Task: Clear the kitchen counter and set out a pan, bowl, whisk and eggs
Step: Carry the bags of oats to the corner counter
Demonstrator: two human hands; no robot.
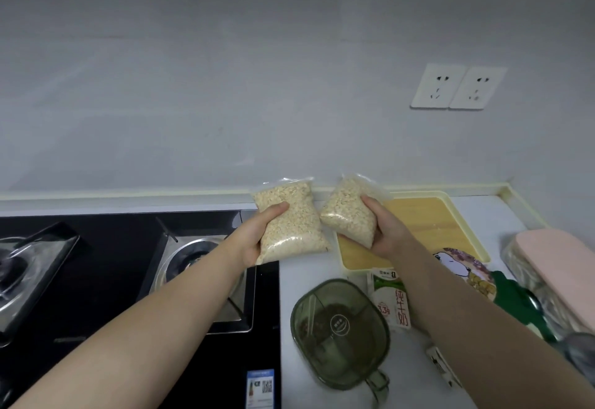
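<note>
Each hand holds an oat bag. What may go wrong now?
Left hand grips its clear plastic oat bag over the black gas stove's edge; a slip might scatter oats onto it. Right hand's second oat bag hangs over the yellow tray; lowering that arm may knock the white milk carton.

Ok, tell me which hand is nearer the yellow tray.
Right. The right hand, gripping one bag of grain, is over the yellow tray at its left edge; the left hand, gripping the other bag, is farther left, by the stove.
</note>
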